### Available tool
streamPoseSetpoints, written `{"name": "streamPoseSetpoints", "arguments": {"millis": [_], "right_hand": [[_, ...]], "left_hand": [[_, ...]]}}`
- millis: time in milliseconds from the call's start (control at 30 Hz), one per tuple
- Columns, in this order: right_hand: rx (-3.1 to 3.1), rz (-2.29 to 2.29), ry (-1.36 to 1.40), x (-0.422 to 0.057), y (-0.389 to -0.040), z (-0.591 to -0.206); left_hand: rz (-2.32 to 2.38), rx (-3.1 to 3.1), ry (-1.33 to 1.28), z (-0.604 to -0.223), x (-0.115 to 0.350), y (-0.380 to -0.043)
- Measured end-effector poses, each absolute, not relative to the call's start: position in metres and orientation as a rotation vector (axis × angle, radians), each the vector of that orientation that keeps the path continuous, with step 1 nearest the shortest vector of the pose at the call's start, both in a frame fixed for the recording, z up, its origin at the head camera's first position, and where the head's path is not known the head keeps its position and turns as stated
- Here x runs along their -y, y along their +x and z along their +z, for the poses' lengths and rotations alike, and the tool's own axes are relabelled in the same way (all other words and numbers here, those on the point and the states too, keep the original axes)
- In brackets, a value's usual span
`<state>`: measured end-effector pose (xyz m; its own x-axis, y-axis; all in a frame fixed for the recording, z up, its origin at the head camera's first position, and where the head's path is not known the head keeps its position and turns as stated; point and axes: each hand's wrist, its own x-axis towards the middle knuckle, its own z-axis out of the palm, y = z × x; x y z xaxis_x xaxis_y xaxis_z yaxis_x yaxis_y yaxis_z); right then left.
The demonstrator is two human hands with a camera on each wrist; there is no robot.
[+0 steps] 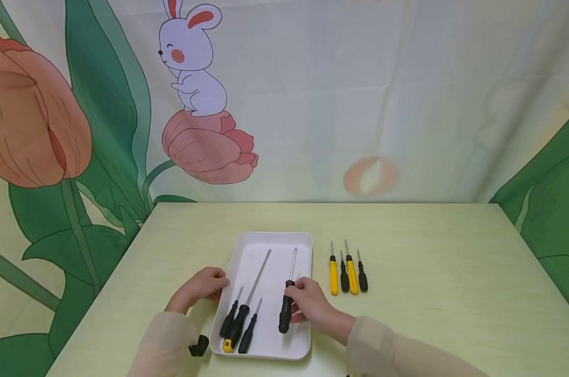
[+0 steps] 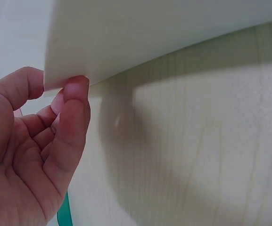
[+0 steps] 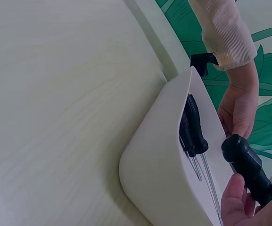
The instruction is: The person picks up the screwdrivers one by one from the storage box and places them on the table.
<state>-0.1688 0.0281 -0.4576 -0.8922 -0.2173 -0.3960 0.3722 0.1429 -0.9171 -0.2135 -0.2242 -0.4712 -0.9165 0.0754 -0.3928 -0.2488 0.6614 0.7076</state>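
Observation:
My right hand [image 1: 313, 303] grips a black-handled screwdriver [image 1: 286, 309] by its handle, over the right side of the white tray [image 1: 265, 353]. Its shaft points away toward the tray's far end. With thumb and fingers, my left hand [image 1: 206, 285] pinches the tray's left rim, seen close in the left wrist view at the tray wall [image 2: 126, 37]. Inside the tray, on the left, lie a long screwdriver [image 1: 239, 324] with a black and yellow handle and two smaller black screwdrivers [image 1: 229, 319], one on each side of it.
Right of the tray, a row of several screwdrivers lies on the table [image 1: 454, 283]: two yellow-handled ones [image 1: 334, 277] alternate with two small black ones [image 1: 362, 280]. A printed curtain [image 1: 313, 104] hangs behind the table's far edge. A black wrist mount [image 1: 198, 345] sits by the left sleeve.

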Motion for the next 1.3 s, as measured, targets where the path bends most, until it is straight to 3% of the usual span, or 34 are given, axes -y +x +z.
{"name": "streamPoseSetpoints", "arguments": {"millis": [1300], "right_hand": [[-2.005,-1.945,0.321,-0.082,-0.191,-0.461]], "left_hand": [[1.118,-2.492,-0.187,-0.469,0.221,-0.211]]}}
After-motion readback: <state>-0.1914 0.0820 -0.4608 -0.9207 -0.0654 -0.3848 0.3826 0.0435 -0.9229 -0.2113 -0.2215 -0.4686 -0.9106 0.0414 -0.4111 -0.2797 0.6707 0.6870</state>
